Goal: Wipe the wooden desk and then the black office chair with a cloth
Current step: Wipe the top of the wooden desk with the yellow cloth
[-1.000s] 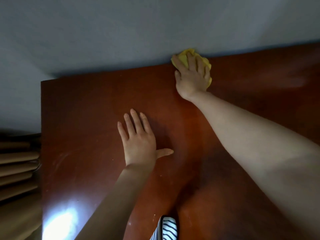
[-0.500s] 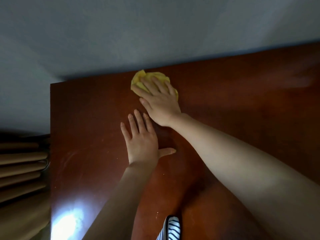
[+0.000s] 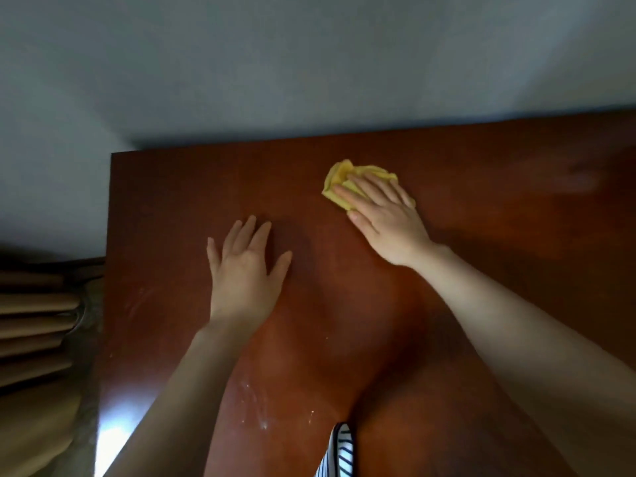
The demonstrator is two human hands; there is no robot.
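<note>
While the right hand (image 3: pixel 385 218) presses the yellow cloth (image 3: pixel 344 177) flat under straight fingers (image 3: pixel 366 187) at the upper middle of the frame and the left hand (image 3: pixel 244 270) rests spread on the bench (image 3: pixel 516 235), even, overlapping strokes should reach the white specks (image 3: pixel 254 407) at lower centre.

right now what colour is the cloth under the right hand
Yellow: the cloth shows best in the head view, on the desk.

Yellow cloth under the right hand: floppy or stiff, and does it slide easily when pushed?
Probably floppy: the yellow cloth lies bunched in soft folds under the flat right hand. Likely light, and it should slide easily, since the wooden desk looks smooth and glossy. Lifted, it would probably droop.
</note>
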